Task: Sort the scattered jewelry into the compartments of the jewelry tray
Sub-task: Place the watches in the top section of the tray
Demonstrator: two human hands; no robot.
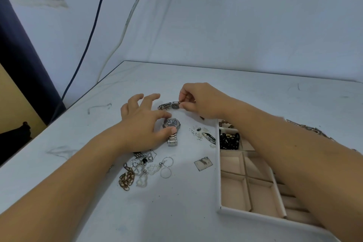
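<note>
My right hand pinches a small dark-faced watch by one end of its band, holding it just above the table. My left hand hovers with fingers spread over a larger silver watch; the thumb touches its case. Whether it grips the watch I cannot tell. A heap of chains, hoop earrings and pendants lies near the left wrist. The white jewelry tray stands at the right, with black beads in a far compartment. My right forearm hides much of the tray.
Small loose pieces and a black-and-white item lie just left of the tray. A small square card rests near the tray's left wall. A chain lies beyond my right forearm. The table's left edge runs diagonally, with cables on the wall behind.
</note>
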